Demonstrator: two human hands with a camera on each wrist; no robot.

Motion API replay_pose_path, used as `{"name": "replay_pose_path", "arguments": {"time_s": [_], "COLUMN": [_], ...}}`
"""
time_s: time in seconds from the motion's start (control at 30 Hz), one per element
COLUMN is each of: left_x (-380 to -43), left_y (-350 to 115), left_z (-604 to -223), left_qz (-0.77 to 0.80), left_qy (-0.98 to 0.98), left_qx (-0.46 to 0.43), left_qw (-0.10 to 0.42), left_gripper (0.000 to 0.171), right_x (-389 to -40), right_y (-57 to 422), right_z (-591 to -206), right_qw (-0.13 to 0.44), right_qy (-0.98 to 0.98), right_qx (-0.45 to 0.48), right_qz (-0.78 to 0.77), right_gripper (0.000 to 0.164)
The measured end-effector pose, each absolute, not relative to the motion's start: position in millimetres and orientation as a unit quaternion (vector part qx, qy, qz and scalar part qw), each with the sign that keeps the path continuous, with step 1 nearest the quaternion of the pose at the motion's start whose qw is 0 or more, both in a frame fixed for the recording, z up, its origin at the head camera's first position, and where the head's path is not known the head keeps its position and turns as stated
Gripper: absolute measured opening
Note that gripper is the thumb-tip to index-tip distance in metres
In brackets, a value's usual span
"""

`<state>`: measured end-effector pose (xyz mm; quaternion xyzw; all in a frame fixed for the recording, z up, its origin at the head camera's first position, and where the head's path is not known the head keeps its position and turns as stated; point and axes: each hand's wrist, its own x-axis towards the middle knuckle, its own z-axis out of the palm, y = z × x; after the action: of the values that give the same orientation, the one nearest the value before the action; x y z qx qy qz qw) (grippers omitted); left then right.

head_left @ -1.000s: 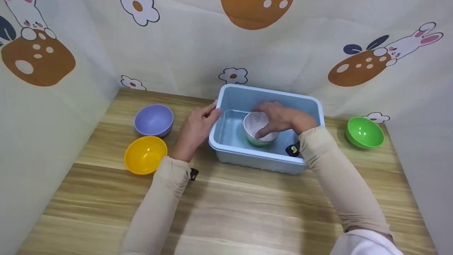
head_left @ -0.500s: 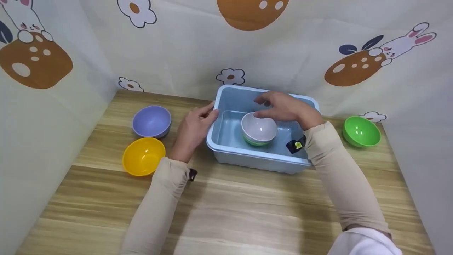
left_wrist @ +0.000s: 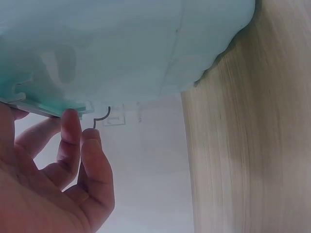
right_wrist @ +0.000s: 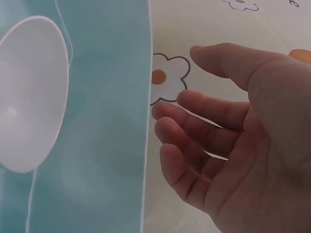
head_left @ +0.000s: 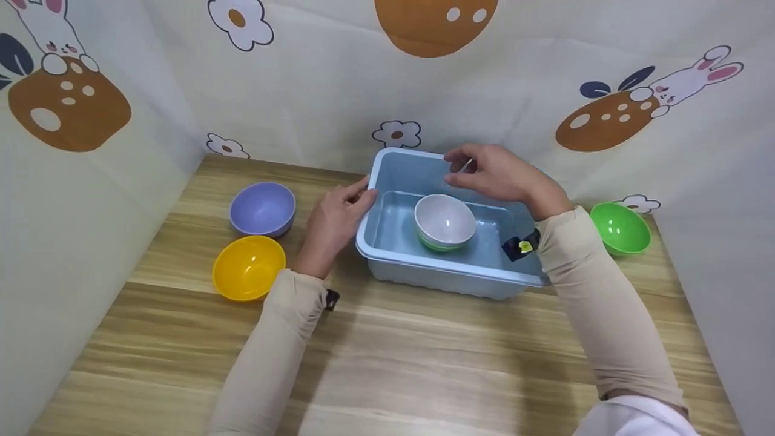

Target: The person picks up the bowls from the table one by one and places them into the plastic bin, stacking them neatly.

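A light blue plastic basin [head_left: 418,269] stands on the wooden table. Inside it is a white bowl [head_left: 445,221], nested in a green one [head_left: 437,245] whose side shows below. My left hand [head_left: 336,218] holds the basin's left rim, its thumb and fingertips right at the edge; the left wrist view shows curled fingers [left_wrist: 90,160] just under that rim. Above the basin's back right part hovers my right hand [head_left: 499,172], holding nothing. In the right wrist view its fingers are loosely bent and apart, with the white bowl [right_wrist: 31,97] off to the left.
Left of the basin a purple bowl [head_left: 263,209] sits behind a yellow bowl [head_left: 249,267]. A bright green bowl [head_left: 620,229] is at the right, partly behind the right sleeve. Patterned cloth walls [head_left: 315,79] close off the table's back and sides.
My right hand has let go of the white bowl and risen up, back and to the right. The bowl stays in the basin. My left hand keeps its place at the rim.
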<state>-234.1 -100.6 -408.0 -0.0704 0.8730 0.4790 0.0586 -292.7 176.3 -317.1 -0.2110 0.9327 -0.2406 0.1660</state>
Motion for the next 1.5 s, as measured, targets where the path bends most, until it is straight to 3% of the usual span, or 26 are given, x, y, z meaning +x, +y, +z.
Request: {"name": "replay_pose_path", "arguments": {"time_s": [0.7, 1.17, 1.5], "left_x": [-232.3, -232.6, -233.9], "left_y": [-101.4, -100.1, -98.7], "left_z": [-407.4, -407.4, -407.6], "left_qz": [0.488, 0.507, 0.507], "left_qy": [0.868, 0.858, 0.857], "left_qx": [-0.075, -0.065, -0.069], "left_qw": [0.062, 0.053, 0.059], "left_gripper": [0.051, 0.050, 0.051], "right_x": [-278.0, -273.5, -270.8], "right_y": [234.5, 284.9, 317.8], "right_z": [-284.5, -284.8, -288.3], "right_qw": [0.056, -0.012, 0.010], "right_qy": [0.952, 0.961, 0.964], "right_qx": [-0.131, -0.064, -0.022], "right_qz": [-0.271, -0.270, -0.264], "right_gripper": [0.058, 0.053, 0.064]}}
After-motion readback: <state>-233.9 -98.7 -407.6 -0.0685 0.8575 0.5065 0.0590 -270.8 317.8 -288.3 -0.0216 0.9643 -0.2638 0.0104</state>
